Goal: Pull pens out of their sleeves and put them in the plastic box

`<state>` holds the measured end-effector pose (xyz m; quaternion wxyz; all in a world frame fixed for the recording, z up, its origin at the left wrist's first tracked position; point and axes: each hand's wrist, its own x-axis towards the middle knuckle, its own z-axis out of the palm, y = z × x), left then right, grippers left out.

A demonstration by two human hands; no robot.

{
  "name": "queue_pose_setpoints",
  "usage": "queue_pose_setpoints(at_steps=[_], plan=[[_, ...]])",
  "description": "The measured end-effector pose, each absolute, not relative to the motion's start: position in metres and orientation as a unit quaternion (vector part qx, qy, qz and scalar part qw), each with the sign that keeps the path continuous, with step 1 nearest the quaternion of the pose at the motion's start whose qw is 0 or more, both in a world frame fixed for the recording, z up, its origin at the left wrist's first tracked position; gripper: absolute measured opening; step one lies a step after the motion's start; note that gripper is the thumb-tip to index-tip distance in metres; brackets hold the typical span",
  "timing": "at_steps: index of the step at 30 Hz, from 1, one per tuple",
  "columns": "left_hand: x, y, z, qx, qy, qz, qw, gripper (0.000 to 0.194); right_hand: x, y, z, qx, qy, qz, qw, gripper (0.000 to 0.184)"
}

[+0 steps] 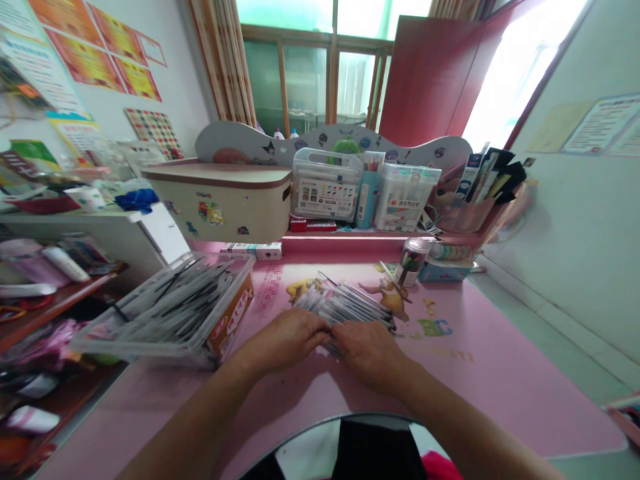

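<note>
A loose bundle of slim, pale, dark-tipped sticks that look like pen refills (345, 300) lies on the pink desk in front of me. My left hand (287, 335) is at its near left side, fingers bent and closed on the refills there. Beside it, my right hand (367, 350) curls over the near edge of the same bundle. The two hands almost meet, and their fingertips are partly hidden. To the left, a clear plastic box (145, 347) with a brown label is heaped with similar refills.
Behind the bundle stand a pen jar (413, 257) and a blue box (447, 270). Along the raised shelf are a lidded bin (230, 203), marker cases (327, 183) and a pink holder (463, 210). Shelves with clutter (55, 283) flank the left; the pink desk (500, 393) extends right.
</note>
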<state>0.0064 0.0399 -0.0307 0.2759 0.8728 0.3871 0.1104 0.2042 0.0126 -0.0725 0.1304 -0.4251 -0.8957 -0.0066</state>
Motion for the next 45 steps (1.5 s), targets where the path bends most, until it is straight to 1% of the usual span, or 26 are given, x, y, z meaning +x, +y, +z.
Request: queue_pose_setpoints(at_steps=[4,8,9,10,11,12,13,14,16,17,19,20,22,24,27,29,34,37,39,40,42,45], plan=[[0.007,0.04,-0.031,0.873,0.407,0.101,0.249,0.027,0.208,0.017,-0.075,-0.423,-0.894,-0.017,0.146,0.016],[0.008,0.044,-0.032,0.864,0.423,0.099,0.255,0.024,0.212,0.021,-0.066,-0.438,-0.881,0.037,0.174,0.026],[0.008,0.046,-0.032,0.858,0.43,0.103,0.261,0.022,0.214,0.022,-0.064,-0.44,-0.874,0.058,0.198,0.032],[0.008,0.047,-0.032,0.851,0.437,0.112,0.27,0.021,0.216,0.023,-0.062,-0.445,-0.862,0.082,0.23,0.043],[0.008,0.048,-0.032,0.841,0.44,0.13,0.285,0.021,0.218,0.025,-0.06,-0.452,-0.844,0.11,0.268,0.054],[0.008,0.048,-0.032,0.829,0.439,0.157,0.308,0.02,0.221,0.027,-0.06,-0.461,-0.818,0.144,0.312,0.061],[0.009,0.049,-0.032,0.812,0.433,0.195,0.339,0.02,0.223,0.029,-0.06,-0.471,-0.784,0.183,0.36,0.061],[0.009,0.049,-0.033,0.787,0.424,0.239,0.38,0.02,0.225,0.032,-0.061,-0.478,-0.746,0.228,0.405,0.057],[0.012,0.048,-0.036,0.705,0.399,0.33,0.485,0.018,0.227,0.037,-0.065,-0.473,-0.666,0.328,0.475,0.038],[0.015,0.048,-0.038,0.651,0.386,0.371,0.537,0.018,0.227,0.039,-0.067,-0.466,-0.635,0.379,0.486,0.033],[0.02,0.049,-0.043,0.541,0.363,0.445,0.614,0.019,0.224,0.041,-0.069,-0.451,-0.605,0.457,0.47,0.037],[0.023,0.049,-0.046,0.495,0.352,0.477,0.635,0.02,0.222,0.041,-0.07,-0.444,-0.603,0.484,0.454,0.039],[0.028,0.051,-0.052,0.43,0.335,0.529,0.65,0.021,0.218,0.039,-0.069,-0.433,-0.603,0.513,0.431,0.041],[0.031,0.052,-0.056,0.391,0.327,0.554,0.658,0.023,0.215,0.039,-0.068,-0.444,-0.594,0.514,0.431,0.041],[0.031,0.054,-0.061,0.365,0.329,0.567,0.661,0.024,0.214,0.039,-0.069,-0.497,-0.573,0.472,0.45,0.042],[0.03,0.054,-0.063,0.368,0.329,0.573,0.654,0.023,0.214,0.04,-0.071,-0.514,-0.571,0.461,0.445,0.042],[0.032,0.052,-0.065,0.403,0.353,0.573,0.62,0.018,0.214,0.04,-0.074,-0.472,-0.553,0.53,0.436,0.047],[0.035,0.051,-0.066,0.388,0.361,0.576,0.622,0.02,0.213,0.042,-0.075,-0.458,-0.558,0.53,0.445,0.04],[0.036,0.051,-0.066,0.366,0.358,0.58,0.634,0.022,0.212,0.043,-0.076,-0.443,-0.557,0.525,0.467,0.03],[0.036,0.051,-0.066,0.356,0.356,0.581,0.639,0.023,0.212,0.044,-0.076,-0.434,-0.55,0.525,0.484,0.028],[0.037,0.05,-0.066,0.342,0.355,0.582,0.647,0.024,0.211,0.044,-0.076,-0.419,-0.528,0.539,0.505,0.035],[0.037,0.051,-0.067,0.34,0.352,0.582,0.649,0.024,0.211,0.043,-0.074,-0.432,-0.514,0.561,0.484,0.034]])
